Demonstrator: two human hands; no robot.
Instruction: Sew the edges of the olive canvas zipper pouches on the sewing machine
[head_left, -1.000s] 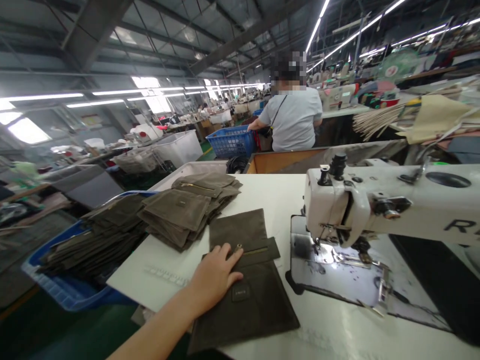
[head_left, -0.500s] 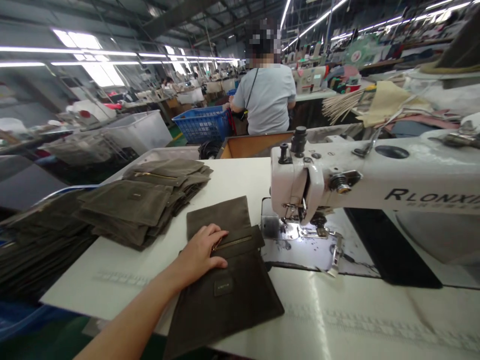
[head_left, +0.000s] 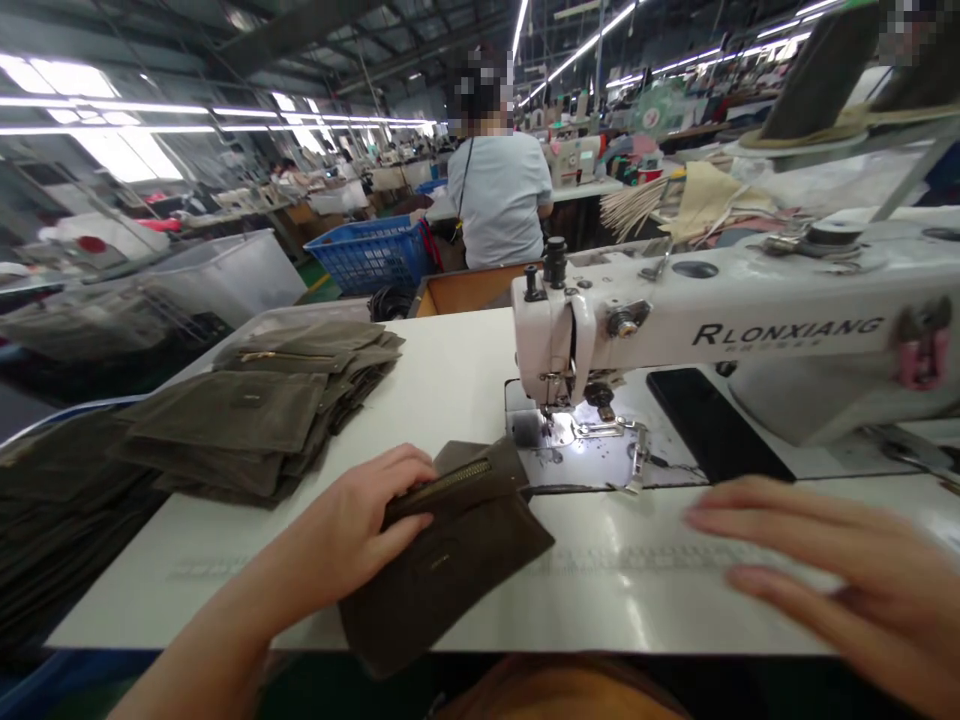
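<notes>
Olive zip pouch point(head_left: 450, 560), at 6 o'clock on the desk point(head_left: 450, 370), near corner hanging just over the front edge. Lies at 3 o'clock from the left hand point(head_left: 352, 520), touching it, and at 9 o'clock from the right hand point(head_left: 825, 570), well apart; nearer the left by far. Points its zip line from about 8 to 2 o'clock, upper end just short of the needle plate point(head_left: 592, 450) of the sewing machine point(head_left: 750, 330). Left hand: reaching in from 7 o'clock, fingers curled over the zipped top fold, thumb along its near side, grasping it. Right hand: released, palm down, fingers spread and pointing to 9 o'clock, hovering over bare desk, blurred. Stack of like pouches point(head_left: 255, 410) at 10 o'clock; seated person point(head_left: 499, 200), back turned, at 12 o'clock beyond the desk.
</notes>
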